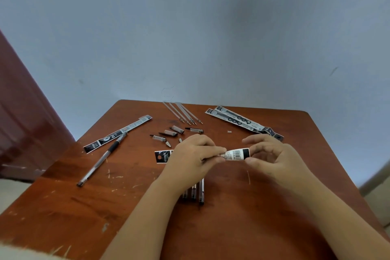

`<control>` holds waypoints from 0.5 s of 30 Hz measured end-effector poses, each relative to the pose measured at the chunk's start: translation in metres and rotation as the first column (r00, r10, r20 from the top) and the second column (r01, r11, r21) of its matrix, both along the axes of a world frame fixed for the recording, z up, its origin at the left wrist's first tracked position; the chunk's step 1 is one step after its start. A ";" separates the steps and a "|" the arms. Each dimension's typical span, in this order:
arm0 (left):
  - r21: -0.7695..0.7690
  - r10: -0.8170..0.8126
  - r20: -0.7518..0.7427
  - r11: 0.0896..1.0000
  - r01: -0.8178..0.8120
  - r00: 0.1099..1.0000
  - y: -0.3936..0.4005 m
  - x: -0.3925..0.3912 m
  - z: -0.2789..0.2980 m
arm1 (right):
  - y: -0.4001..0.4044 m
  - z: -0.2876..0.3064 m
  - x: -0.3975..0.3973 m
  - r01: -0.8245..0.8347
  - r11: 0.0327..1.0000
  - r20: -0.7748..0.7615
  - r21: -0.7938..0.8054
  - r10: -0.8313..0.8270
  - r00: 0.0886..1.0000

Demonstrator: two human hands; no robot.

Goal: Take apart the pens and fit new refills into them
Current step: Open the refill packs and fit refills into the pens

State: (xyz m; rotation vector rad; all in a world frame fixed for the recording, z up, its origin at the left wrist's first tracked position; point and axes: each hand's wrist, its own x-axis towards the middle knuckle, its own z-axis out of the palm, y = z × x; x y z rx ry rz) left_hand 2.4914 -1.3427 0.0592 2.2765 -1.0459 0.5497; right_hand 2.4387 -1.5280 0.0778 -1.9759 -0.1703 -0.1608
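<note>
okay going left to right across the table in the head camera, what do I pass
Refill packet beside the assembled pen → loose pen caps → left hand → refill packet being held → right hand, with two more refill packets behind it.

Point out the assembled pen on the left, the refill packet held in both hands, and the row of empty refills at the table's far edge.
assembled pen [111, 149]: head view, on its dark grip section.
refill packet [236, 154]: head view, on its barcode end between the hands.
empty refills [182, 112]: head view, mid-length of the clear tubes.
</note>
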 end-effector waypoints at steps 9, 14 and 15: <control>-0.049 0.207 -0.069 0.976 -0.210 0.976 0.039 0.006 0.011 | -0.005 -0.005 0.003 0.180 0.982 0.288 -0.051 -0.158 0.944; -0.014 0.313 -0.124 0.948 -0.317 0.942 0.071 -0.005 0.007 | -0.002 -0.007 0.001 0.212 0.973 0.371 -0.091 -0.164 0.914; -0.014 0.352 -0.135 0.934 -0.357 0.926 0.080 -0.008 0.007 | -0.002 -0.007 0.001 0.222 0.972 0.384 -0.081 -0.175 0.907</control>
